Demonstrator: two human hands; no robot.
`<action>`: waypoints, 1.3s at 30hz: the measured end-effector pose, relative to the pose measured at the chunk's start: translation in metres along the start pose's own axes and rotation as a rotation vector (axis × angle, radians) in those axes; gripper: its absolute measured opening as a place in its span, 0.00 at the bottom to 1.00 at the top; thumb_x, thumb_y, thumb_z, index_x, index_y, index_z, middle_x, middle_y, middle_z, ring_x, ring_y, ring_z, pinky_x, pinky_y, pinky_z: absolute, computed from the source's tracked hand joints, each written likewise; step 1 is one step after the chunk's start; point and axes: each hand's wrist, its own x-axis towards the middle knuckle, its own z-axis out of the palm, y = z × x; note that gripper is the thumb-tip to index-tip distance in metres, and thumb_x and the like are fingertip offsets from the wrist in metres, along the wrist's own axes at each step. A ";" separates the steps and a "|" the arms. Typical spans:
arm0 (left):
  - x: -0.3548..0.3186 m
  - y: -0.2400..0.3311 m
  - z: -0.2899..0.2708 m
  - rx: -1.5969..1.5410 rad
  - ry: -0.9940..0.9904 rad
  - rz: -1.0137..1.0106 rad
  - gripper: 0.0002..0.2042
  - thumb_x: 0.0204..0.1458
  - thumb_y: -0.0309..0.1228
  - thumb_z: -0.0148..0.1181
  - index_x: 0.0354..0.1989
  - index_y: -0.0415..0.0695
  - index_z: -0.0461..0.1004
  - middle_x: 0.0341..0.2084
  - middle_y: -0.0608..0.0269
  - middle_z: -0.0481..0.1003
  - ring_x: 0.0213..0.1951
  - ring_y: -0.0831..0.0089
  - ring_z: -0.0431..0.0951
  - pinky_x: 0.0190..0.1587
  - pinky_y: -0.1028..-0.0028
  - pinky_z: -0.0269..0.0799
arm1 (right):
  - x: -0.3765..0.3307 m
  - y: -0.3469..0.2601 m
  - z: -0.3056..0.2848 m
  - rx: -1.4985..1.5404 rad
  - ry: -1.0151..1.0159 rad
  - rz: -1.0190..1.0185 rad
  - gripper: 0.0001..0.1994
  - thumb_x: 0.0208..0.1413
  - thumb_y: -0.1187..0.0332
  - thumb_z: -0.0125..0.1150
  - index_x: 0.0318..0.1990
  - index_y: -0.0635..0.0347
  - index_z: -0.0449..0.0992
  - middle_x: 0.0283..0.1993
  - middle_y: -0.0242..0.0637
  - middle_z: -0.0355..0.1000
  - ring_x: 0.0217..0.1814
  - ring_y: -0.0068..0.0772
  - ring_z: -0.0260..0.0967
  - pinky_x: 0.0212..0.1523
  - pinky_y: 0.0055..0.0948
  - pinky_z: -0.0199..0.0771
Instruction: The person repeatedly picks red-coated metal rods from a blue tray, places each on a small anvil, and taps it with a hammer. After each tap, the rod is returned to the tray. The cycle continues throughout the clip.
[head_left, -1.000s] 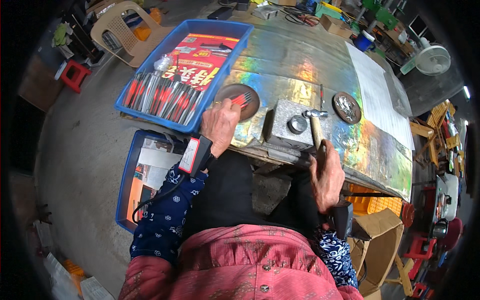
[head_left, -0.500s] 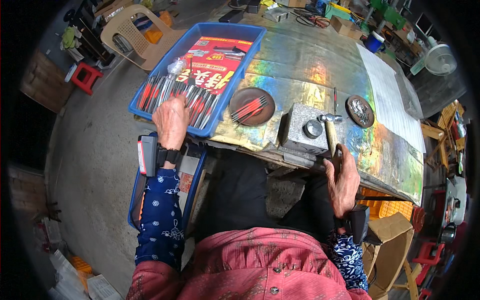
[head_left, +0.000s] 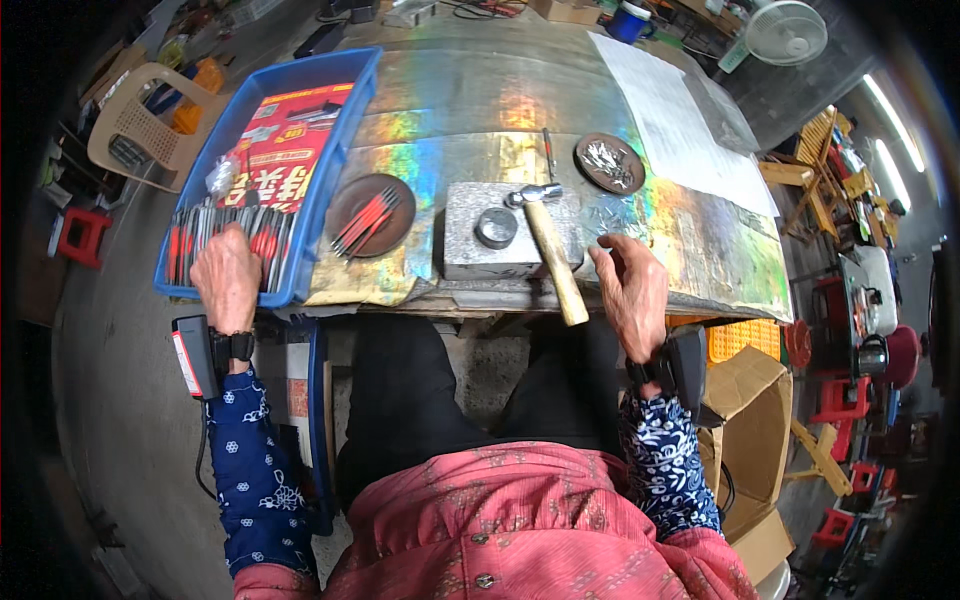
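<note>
My left hand (head_left: 227, 278) is closed, fingers curled down among a row of slim red, black and silver pen-like tools (head_left: 270, 245) at the near end of a blue plastic tray (head_left: 335, 160). What its fingertips hold is hidden. Right of the hammer (head_left: 551, 255), my right hand (head_left: 632, 292) is open over the table's near edge, thumb and forefinger apart, touching nothing I can see. The hammer's head rests on a grey metal block (head_left: 470, 258), beside a round metal piece (head_left: 496, 228); its wooden handle overhangs the near edge. Several red pen-like tools (head_left: 366, 222) lie in a brown dish (head_left: 398, 232).
A second brown dish (head_left: 632, 178) holds small silver metal pieces (head_left: 606, 160), with more scattered on the table near it. One thin dark rod (head_left: 548, 146) lies beyond the block. White paper (head_left: 665, 125) covers the right side. An open cardboard box (head_left: 745, 420) stands below, to the right.
My right hand has come off the hammer handle and moved to its right. My left hand stays at the row of tools. The whole view has swung to the right.
</note>
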 end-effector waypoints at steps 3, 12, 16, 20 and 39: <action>0.001 0.000 0.000 0.017 -0.008 0.031 0.03 0.43 0.21 0.58 0.26 0.36 0.72 0.23 0.43 0.76 0.29 0.46 0.79 0.30 0.52 0.73 | 0.012 0.022 0.005 -0.078 0.004 -0.019 0.11 0.56 0.66 0.60 0.40 0.65 0.78 0.35 0.51 0.75 0.37 0.53 0.73 0.39 0.43 0.72; -0.004 -0.002 0.003 -0.114 0.041 -0.117 0.07 0.48 0.26 0.56 0.33 0.38 0.74 0.29 0.43 0.77 0.34 0.45 0.78 0.35 0.51 0.72 | 0.025 0.059 0.009 -0.319 -0.048 -0.053 0.08 0.51 0.72 0.61 0.40 0.61 0.78 0.36 0.48 0.73 0.38 0.52 0.72 0.40 0.41 0.71; -0.007 -0.005 0.007 -0.138 0.065 -0.152 0.08 0.51 0.30 0.56 0.38 0.42 0.73 0.30 0.44 0.77 0.34 0.44 0.77 0.34 0.52 0.70 | 0.028 0.064 0.013 -0.258 -0.067 -0.087 0.07 0.51 0.74 0.59 0.38 0.62 0.77 0.34 0.48 0.71 0.37 0.53 0.70 0.38 0.42 0.69; -0.010 -0.003 0.004 -0.345 0.198 -0.200 0.09 0.53 0.31 0.54 0.41 0.44 0.73 0.31 0.46 0.78 0.33 0.45 0.78 0.35 0.54 0.71 | 0.034 0.068 0.023 -0.304 -0.080 -0.101 0.05 0.51 0.73 0.59 0.35 0.61 0.76 0.33 0.46 0.70 0.36 0.55 0.70 0.37 0.44 0.69; -0.017 0.135 -0.044 -1.741 -0.286 -0.184 0.07 0.59 0.23 0.55 0.45 0.37 0.73 0.28 0.66 0.77 0.20 0.87 0.69 0.20 0.85 0.63 | 0.065 0.063 0.026 -0.582 -0.265 -0.400 0.05 0.42 0.71 0.60 0.24 0.64 0.74 0.25 0.50 0.73 0.31 0.50 0.76 0.32 0.41 0.76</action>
